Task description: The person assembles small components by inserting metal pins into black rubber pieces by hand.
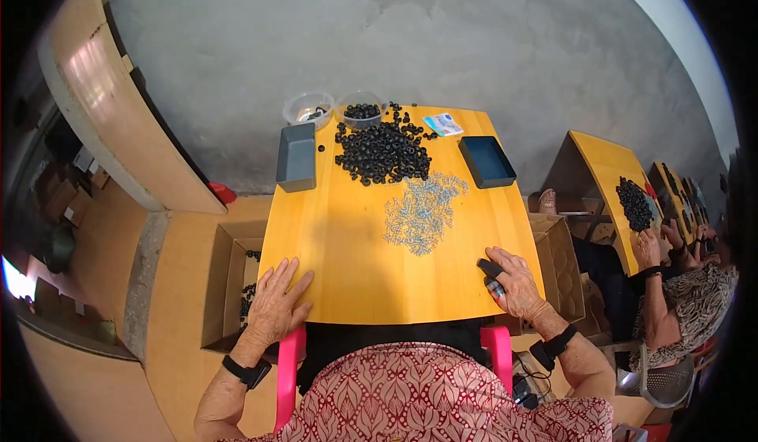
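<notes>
My left hand [278, 300] lies flat on the near left edge of the yellow table [339, 236], fingers spread and nothing in them. At the near right edge rests my right hand [519, 288], its fingers loosely stretched out on the tabletop. Black coverings sit on two of its digits, one with a grey band; nothing else shows in that hand. Beyond both hands lies a pile of small silver screws [418, 217]. A larger heap of small round black parts [383, 154] adjoins it on the far side. Neither hand touches the piles.
A grey tray [296, 175] stands far left, a dark tray [487, 163] far right. Two clear plastic bowls [298, 110] and a small packet [443, 124] are at the back. Cardboard boxes [229, 284] flank the table. People work at tables [604, 165] on the right.
</notes>
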Demonstrator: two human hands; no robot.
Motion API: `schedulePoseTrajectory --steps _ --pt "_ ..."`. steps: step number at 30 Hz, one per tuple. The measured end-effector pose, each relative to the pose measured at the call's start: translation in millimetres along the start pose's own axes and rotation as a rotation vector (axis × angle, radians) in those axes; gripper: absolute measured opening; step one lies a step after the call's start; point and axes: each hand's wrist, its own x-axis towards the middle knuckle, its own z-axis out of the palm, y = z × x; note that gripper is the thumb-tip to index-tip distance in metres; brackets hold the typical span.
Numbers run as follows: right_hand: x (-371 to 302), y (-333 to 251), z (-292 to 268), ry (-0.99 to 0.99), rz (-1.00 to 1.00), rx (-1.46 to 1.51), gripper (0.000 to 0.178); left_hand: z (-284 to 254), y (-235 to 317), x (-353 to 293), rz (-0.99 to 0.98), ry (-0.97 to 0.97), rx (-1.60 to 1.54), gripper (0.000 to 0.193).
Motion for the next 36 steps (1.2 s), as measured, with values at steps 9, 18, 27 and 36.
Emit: schedulePoseTrajectory --steps 9,18,27,36 --pt "-2.8 3.4 5.5 0.028 -0.012 -0.007 0.047 3.9 -0.5 -2.7 0.024 0.052 0.015 0.057" --pt "-4.6 3.2 7.0 0.042 -0.019 -0.01 0.047 4.3 -0.6 -2.1 0.03 0.07 0.018 0.056" --pt "-6.0 1.7 5.8 0.039 -0.011 -0.011 0.046 6.9 -0.4 -5.2 0.039 0.089 0.043 0.057" --pt "-5.5 4.7 7.4 0.012 -0.016 -0.029 0.044 7.3 -1.9 -5.2 0.052 0.096 0.012 0.054"
